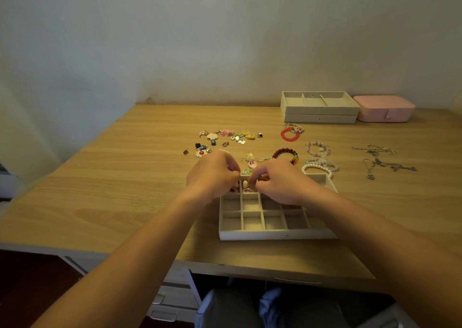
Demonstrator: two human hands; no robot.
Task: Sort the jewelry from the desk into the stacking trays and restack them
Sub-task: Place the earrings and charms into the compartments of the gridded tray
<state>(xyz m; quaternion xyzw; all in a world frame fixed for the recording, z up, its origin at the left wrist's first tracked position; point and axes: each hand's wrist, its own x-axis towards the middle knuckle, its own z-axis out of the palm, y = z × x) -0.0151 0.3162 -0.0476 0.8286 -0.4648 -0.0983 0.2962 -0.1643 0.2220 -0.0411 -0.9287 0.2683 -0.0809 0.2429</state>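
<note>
A beige tray with many small compartments [275,234] lies on the desk in front of me. My left hand [212,175] and my right hand [280,181] meet over its far row, fingers pinched together on a small piece I cannot make out. A few small pieces lie in the far compartments [246,185]. Beyond the tray lie scattered earrings and charms [225,139], a red bead bracelet [290,134], a dark red bracelet [285,154], pearl bracelets [320,166] and silver necklaces [382,160].
Two stacked beige trays [320,107] stand at the back right by the wall, with a pink jewelry box [385,109] beside them. The wooden desk [125,177] ends at a front edge near my lap. Drawers sit below on the left.
</note>
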